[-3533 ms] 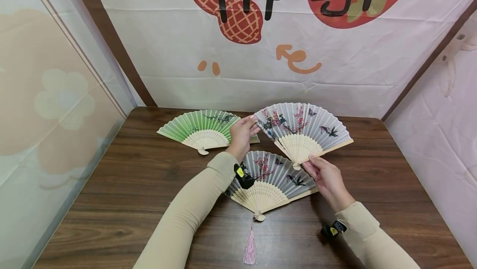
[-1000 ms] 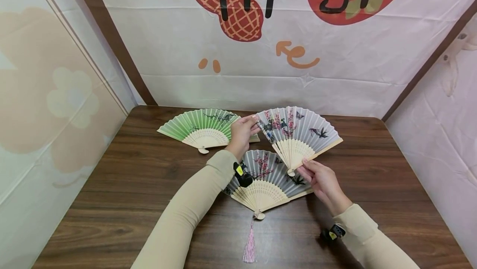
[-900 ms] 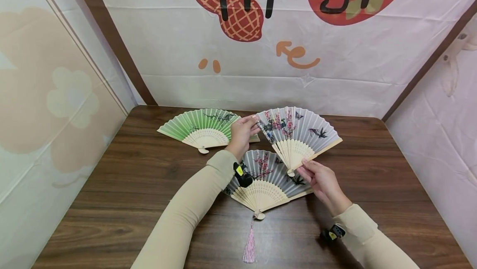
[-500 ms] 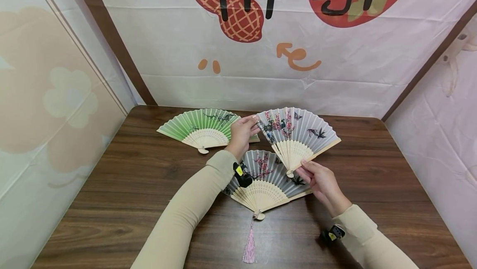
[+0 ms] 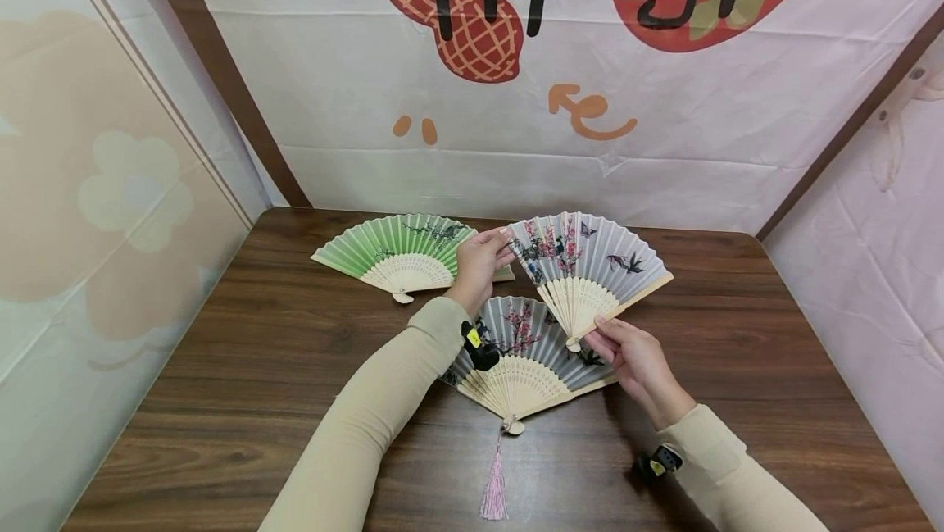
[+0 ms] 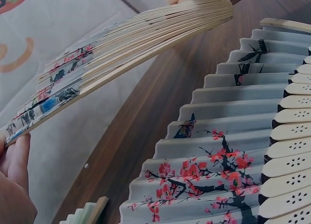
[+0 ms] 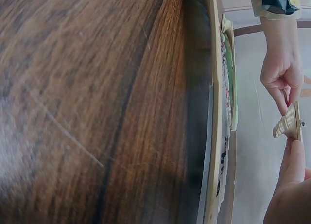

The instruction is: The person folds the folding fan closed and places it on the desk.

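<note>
Off the table, both hands hold a spread folding fan (image 5: 627, 249), pale grey with pink blossoms and dark birds. My left hand (image 5: 478, 266) pinches the upper left edge of its leaf. Near the pivot, my right hand (image 5: 645, 364) pinches the wooden guard on the right. The left wrist view shows this fan (image 6: 146, 42) almost edge-on, its pale ribs bunched at the pivot end. Below it a similar grey fan (image 5: 527, 384) lies spread on the table, partly hidden by my left forearm and the held fan. A pink tassel (image 5: 496, 487) hangs from its pivot.
A spread green fan (image 5: 354, 252) lies at the back left, its right part behind my left hand. The brown wooden table (image 5: 243, 401) reaches a printed white cloth wall (image 5: 332, 89) at the back. Cloth walls also stand at both sides.
Since the oldest frame, the held fan's right side and my right hand have shifted left and slightly nearer, narrowing the spread a little. My left hand has barely moved. The last second shows very slight motion.
</note>
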A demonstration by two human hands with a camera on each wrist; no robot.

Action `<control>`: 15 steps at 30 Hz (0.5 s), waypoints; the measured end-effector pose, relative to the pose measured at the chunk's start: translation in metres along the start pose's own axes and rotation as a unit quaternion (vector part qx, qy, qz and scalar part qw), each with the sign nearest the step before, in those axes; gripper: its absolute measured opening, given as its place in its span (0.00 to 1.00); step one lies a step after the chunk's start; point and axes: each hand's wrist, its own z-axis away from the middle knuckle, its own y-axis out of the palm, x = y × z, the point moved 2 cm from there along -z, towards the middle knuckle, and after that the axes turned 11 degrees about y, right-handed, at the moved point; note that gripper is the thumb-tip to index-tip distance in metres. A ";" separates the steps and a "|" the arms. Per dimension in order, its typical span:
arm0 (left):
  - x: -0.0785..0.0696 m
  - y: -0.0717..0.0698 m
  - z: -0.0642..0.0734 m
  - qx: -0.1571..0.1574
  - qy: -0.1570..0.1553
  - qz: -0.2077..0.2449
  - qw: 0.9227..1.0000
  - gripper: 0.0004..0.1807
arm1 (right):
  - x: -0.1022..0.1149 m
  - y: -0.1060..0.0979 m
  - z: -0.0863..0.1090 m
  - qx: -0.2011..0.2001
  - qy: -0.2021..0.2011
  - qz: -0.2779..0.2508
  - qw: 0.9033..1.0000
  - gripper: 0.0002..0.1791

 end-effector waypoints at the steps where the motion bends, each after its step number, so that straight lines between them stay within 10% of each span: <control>1: 0.000 0.000 0.000 0.000 0.000 0.000 1.000 0.13 | 0.000 0.000 0.000 0.000 0.001 0.000 1.000 0.15; 15: 0.001 0.000 0.001 0.003 0.004 0.001 1.000 0.13 | -0.004 -0.001 -0.002 0.001 -0.003 0.006 1.000 0.15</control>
